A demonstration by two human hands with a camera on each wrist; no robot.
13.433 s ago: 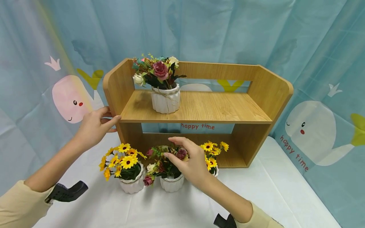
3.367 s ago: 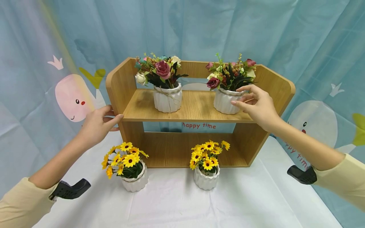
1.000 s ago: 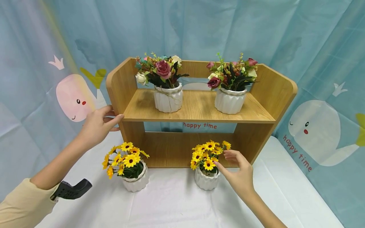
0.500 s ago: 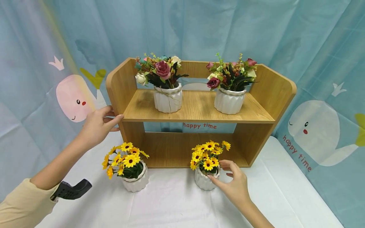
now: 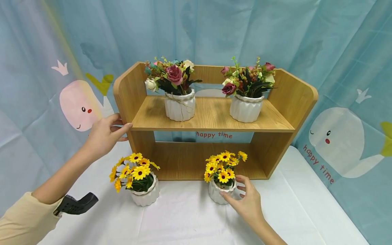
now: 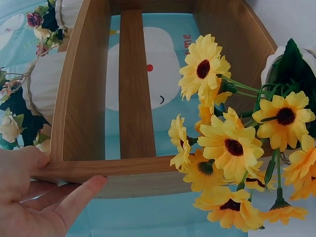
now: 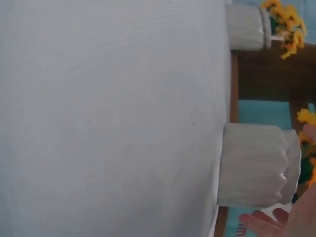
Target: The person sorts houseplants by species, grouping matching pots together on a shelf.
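Observation:
My left hand (image 5: pixel 104 136) holds the left side panel of a two-tier wooden shelf (image 5: pixel 214 115); in the left wrist view, thumb and fingers lie at the panel's edge. A white fluted pot of yellow daisy-like flowers (image 5: pixel 215 194) stands upright on the cloth before the shelf. Around its right side is my right hand (image 5: pixel 247 200), thumb in front, fingers spread. The right wrist view shows a gap between that pot (image 7: pixel 254 165) and the lower fingers. A second pot of yellow flowers (image 5: pixel 145 197) stands below my left hand, its flowers leaning left.
On the upper board, a white pot of mixed roses (image 5: pixel 180 109) stands left and another rose pot (image 5: pixel 246 110) right. A white cloth (image 5: pixel 183 221) covers the table. Behind hangs a blue printed curtain (image 5: pixel 214 30).
The second rose pot went from the table to the upper board's right, and my right hand let it go. That hand then came down to the right yellow-flower pot. My left hand stays put.

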